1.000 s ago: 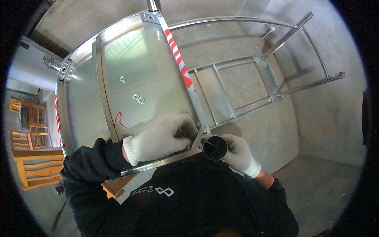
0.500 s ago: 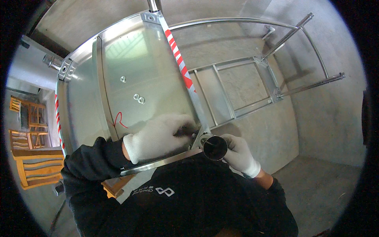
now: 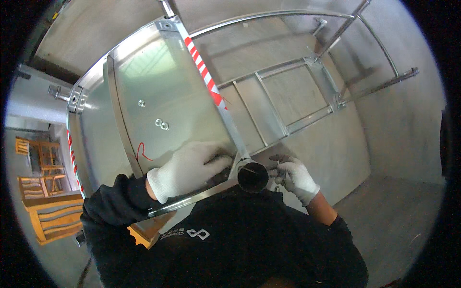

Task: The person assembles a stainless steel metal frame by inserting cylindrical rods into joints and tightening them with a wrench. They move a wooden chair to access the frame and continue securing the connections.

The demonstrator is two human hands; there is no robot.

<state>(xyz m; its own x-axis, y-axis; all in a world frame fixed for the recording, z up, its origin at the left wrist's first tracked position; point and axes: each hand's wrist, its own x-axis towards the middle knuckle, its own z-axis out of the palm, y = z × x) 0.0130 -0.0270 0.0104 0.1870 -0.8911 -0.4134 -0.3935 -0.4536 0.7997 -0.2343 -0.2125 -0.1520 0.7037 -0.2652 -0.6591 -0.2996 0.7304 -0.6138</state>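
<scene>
My left hand (image 3: 192, 165), in a white glove, lies over the near right inside corner of a metal tray-like panel (image 3: 177, 86). Its fingers bend in toward the corner bracket, and what they pinch there is hidden. Beside that corner, a round metal tube (image 3: 253, 177) points its dark open end up at me. Just right of the tube is my right hand (image 3: 297, 178), gloved too, with darkened fingertips. Its fingers are loosely apart, and I see nothing held in them. Several small metal nuts (image 3: 162, 124) lie on the panel.
Red-and-white striped tape (image 3: 204, 72) runs along the panel's right edge. Beyond it, a metal frame with crossbars (image 3: 273, 105) and bent rails (image 3: 269, 17) extends right toward a grey wall (image 3: 403, 125). Wooden chairs (image 3: 57, 216) stand at the left.
My right hand has come away from the tube's side, and its fingers have spread. My left hand stays at the corner. The whole view has shifted slightly.
</scene>
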